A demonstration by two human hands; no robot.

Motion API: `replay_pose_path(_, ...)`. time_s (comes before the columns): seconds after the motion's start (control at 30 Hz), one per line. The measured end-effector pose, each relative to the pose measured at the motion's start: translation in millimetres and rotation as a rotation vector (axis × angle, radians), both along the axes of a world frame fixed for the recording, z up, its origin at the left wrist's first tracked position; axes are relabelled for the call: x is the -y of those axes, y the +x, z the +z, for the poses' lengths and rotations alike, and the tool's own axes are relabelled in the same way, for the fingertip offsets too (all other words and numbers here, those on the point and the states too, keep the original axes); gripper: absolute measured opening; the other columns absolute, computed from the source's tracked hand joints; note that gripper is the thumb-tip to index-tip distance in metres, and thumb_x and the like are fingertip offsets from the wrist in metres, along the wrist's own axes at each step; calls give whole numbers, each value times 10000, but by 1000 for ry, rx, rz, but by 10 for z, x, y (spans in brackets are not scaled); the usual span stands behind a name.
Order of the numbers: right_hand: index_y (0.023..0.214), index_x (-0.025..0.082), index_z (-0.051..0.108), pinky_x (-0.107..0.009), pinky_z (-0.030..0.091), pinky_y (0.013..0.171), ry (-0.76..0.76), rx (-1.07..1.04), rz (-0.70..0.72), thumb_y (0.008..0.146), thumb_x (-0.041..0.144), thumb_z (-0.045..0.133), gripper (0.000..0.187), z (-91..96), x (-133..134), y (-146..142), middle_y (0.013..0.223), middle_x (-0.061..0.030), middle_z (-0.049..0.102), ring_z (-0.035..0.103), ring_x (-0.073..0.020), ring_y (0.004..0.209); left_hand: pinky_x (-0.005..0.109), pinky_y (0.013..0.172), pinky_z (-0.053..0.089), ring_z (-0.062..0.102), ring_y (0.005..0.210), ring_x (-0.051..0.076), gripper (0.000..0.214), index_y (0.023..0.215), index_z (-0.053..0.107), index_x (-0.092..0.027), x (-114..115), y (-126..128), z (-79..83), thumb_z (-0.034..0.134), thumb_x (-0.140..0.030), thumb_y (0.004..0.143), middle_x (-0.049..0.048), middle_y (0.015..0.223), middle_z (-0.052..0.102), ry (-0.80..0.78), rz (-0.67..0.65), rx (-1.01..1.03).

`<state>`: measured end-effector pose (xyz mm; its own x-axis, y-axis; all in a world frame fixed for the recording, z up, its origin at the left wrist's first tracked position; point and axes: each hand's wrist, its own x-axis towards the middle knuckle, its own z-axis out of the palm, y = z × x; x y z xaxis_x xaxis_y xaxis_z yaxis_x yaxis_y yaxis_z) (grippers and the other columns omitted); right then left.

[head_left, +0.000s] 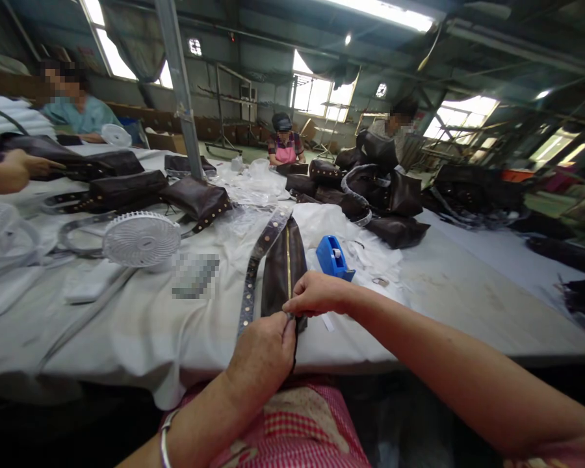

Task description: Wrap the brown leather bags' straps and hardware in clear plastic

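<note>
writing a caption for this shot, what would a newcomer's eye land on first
Probably the bright blue tape dispenser, just right of a dark bag with a gold-coloured zipper. The left hand and right hand meet at that bag's near end. Left of the bag, a round white fan also stands out.

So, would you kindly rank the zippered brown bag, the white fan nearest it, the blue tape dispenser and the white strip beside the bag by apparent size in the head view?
1. Zippered brown bag and white fan, too alike to rank: one longer, one wider
2. Blue tape dispenser
3. White strip
</note>
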<state>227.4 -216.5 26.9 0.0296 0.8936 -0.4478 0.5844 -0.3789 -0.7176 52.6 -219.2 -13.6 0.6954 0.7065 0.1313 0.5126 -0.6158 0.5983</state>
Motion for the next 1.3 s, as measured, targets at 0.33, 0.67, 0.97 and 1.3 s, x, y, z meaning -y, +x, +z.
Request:
replay_pose_path(0.33,491,177,615,-225,272,356,-148,140,87,654,311,697,226,160,-20,10,387,24,498,413,-102,369,328,604,418,701,727,282,140,1065,511,-181,72,9,-93,471,-257,954,80,782,706,83,164,-32)
replay_pose_path(0.67,615,159,665,-189,274,353,-105,-56,-84,739,202,623,138,98,247,58,483,37,570,419,-65,382,326,639,386,659,704,250,183,898,568,-207,29,16,-28,401,-255,957,61,752,671,21,72,-10)
replay_pose_path(0.97,786,142,747,-185,252,348,92,-316,-456,798,228,657,125,-63,624,-140,626,-10,676,378,-42,374,248,526,336,475,536,139,260,743,653,-175,-109,87,28,507,-353,864,-16,565,548,-427,130,245)
replay_pose_path(1.3,1059,134,492,-178,244,331,185,-647,-800,753,133,641,340,-236,722,-424,539,43,648,364,-60,304,184,372,148,235,358,49,374,729,590,-172,-97,130,22,683,-527,659,-99,439,372,-1044,210,419)
